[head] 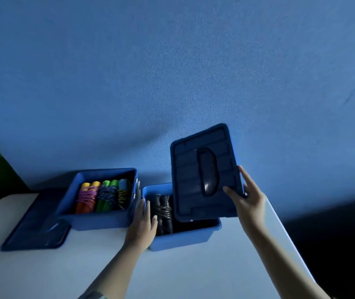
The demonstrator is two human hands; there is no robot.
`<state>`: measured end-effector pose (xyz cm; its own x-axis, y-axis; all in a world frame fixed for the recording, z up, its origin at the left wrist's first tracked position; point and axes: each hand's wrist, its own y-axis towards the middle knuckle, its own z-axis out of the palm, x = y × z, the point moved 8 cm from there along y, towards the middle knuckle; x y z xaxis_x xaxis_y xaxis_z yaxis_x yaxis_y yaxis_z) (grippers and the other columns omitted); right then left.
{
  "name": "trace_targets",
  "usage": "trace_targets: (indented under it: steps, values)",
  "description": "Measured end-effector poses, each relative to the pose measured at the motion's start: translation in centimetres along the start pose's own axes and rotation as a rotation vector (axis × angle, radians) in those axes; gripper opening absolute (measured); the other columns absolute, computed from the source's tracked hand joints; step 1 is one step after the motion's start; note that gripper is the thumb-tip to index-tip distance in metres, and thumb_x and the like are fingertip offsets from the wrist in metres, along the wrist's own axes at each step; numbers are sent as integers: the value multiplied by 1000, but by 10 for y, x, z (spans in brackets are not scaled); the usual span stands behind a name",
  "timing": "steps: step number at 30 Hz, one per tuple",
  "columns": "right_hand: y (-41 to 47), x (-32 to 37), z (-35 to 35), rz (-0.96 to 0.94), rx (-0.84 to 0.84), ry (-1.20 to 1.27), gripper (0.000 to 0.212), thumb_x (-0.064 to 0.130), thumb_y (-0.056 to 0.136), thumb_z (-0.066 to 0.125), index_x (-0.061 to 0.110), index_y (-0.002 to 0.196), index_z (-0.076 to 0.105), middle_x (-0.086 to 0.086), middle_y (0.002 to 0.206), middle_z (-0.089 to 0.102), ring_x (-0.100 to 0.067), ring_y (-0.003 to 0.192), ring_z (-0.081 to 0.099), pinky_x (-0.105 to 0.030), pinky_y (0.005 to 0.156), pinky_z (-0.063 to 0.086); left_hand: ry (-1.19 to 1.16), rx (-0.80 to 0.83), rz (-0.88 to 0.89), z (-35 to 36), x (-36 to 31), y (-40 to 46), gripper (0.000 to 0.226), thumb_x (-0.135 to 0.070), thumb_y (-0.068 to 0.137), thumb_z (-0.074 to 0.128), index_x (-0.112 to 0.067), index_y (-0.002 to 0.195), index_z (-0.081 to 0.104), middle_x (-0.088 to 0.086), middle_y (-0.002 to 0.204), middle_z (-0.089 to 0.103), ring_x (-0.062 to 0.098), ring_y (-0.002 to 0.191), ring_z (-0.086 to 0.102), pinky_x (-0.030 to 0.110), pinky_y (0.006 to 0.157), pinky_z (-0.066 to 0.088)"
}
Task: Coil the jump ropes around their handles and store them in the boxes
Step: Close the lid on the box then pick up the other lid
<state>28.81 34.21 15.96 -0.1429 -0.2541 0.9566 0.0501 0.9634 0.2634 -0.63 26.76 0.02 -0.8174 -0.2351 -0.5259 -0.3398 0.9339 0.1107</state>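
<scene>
Two blue boxes stand side by side on a white table. The left box [99,222] holds several coiled jump ropes [102,198] with orange, yellow, green and blue handles. The right box [185,239] holds a coiled black jump rope [162,212]. My left hand [142,225] rests on the right box's left wall, fingers over the rim. My right hand [245,195] grips the right edge of a dark blue lid [204,173] with a handle, held tilted upright over the right box. The lid hides the box's back right part.
A second dark blue lid [36,229] lies flat on the table left of the left box, partly under it. A blue wall rises right behind the boxes. The white table [193,272] extends toward me; its right edge drops into dark floor.
</scene>
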Motion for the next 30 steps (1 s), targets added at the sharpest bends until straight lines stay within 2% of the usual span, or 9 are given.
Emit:
trace_targets:
  steps: [2, 4, 7, 10, 13, 18, 22, 26, 30]
  values:
    - [-5, -29, 15, 133, 107, 108, 62, -1, 73, 74, 40, 118, 60, 6, 85, 74, -4, 72, 64, -21, 71, 54, -35, -29, -18, -5, 2, 0, 63, -42, 101, 17, -1, 149, 27, 14, 157, 23, 26, 143, 29, 27, 104, 39]
    - [-10, -57, 28, 253, 221, 167, 62, -5, 72, 74, 32, 121, 62, 0, 88, 75, -13, 78, 68, -33, 75, 56, -102, -30, -11, -10, 2, 0, 54, -28, 103, 26, -11, 153, 13, 3, 161, 12, 16, 146, 19, 20, 110, 25]
    - [-14, -90, 45, 355, 417, 84, 59, -1, 74, 74, 27, 124, 60, -1, 96, 75, -22, 92, 69, -40, 85, 56, -249, -57, -45, -18, 5, 1, 54, -29, 103, 30, -20, 153, 14, -4, 160, 13, 13, 145, 23, 20, 109, 26]
    - [-6, -117, 56, 287, 552, -347, 56, 22, 77, 74, 33, 129, 55, 16, 102, 71, -16, 108, 62, -34, 94, 49, -260, -21, -89, -15, 8, 2, 58, -40, 101, 37, -23, 153, 19, -6, 160, 15, 12, 144, 23, 20, 107, 27]
    - [2, -134, 56, 226, 564, -939, 62, 49, 83, 60, 41, 139, 35, 3, 124, 56, -20, 124, 40, -33, 99, 32, -152, -36, -77, -13, 5, 2, 62, -43, 98, 46, -17, 150, 28, -1, 159, 21, 15, 144, 26, 26, 109, 31]
    - [-1, -116, 78, -29, 544, -1045, 65, 51, 85, 55, 29, 143, 35, -2, 149, 27, -23, 136, 25, -36, 111, 22, -154, -99, -90, -13, 6, 3, 60, -37, 96, 54, -13, 147, 35, 4, 153, 34, 20, 140, 35, 28, 107, 34]
    - [-18, -127, 98, 35, 702, -1074, 98, 75, 76, 47, 21, 150, 12, 7, 158, 1, -16, 145, 6, -43, 118, 7, -157, -98, -125, -14, 7, 4, 60, -35, 97, 52, -13, 149, 32, 4, 153, 35, 20, 139, 35, 30, 107, 34]
    - [-4, -132, 105, 14, 853, -1158, 93, 64, 81, 52, 24, 151, 5, 5, 158, -14, -15, 145, -14, -45, 118, -6, -199, -113, -147, -22, 7, 7, 56, -34, 98, 47, -16, 148, 31, 6, 152, 34, 23, 137, 37, 35, 106, 37]
    - [14, -139, 106, 69, 1081, -1128, 88, 37, 86, 59, 28, 151, 0, 13, 156, -18, -17, 142, -24, -49, 116, -12, -253, -111, -187, -28, 10, 11, 54, -38, 99, 45, -17, 147, 33, 8, 149, 30, 25, 133, 40, 33, 99, 40]
